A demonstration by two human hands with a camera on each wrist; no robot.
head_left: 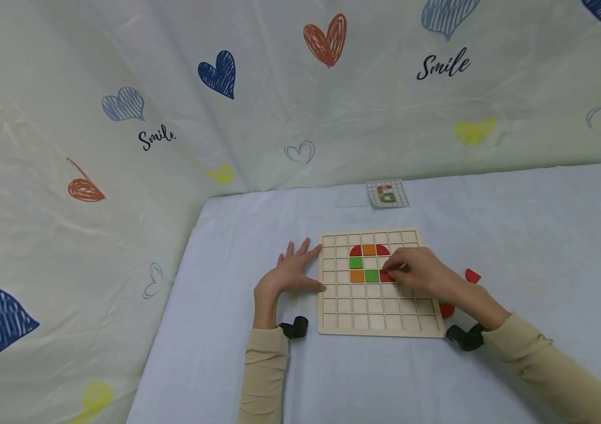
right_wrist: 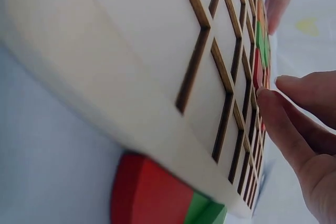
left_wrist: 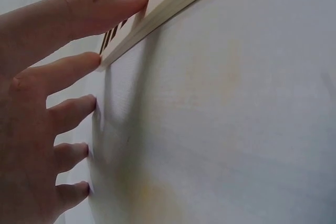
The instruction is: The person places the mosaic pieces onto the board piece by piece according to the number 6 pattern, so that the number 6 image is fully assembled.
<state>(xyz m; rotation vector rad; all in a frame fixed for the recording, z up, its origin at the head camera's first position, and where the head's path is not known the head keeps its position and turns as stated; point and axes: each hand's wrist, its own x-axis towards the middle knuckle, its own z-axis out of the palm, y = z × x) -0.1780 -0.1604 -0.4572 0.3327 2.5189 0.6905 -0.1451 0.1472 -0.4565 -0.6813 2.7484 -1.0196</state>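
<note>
A wooden grid board (head_left: 353,324) lies on the white cloth, with red, orange and green pieces in some of its squares. My left hand (head_left: 291,272) is at the board's left edge, fingers spread; in the left wrist view the thumb (left_wrist: 105,11) lies over the rim and the other fingertips point down at the cloth. Over the board, my right hand (head_left: 417,270) holds a red piece (head_left: 387,276) between thumb and fingertips, at the square right of a green piece (head_left: 372,275). An orange piece (head_left: 357,276) sits left of that green one.
Behind the board lies a card (head_left: 388,194) printed with a coloured grid pattern. A loose red piece (head_left: 472,275) rests right of the board, beyond the right forearm. More pieces, one red (right_wrist: 152,192) and one green (right_wrist: 203,211), sit beside the board's right edge.
</note>
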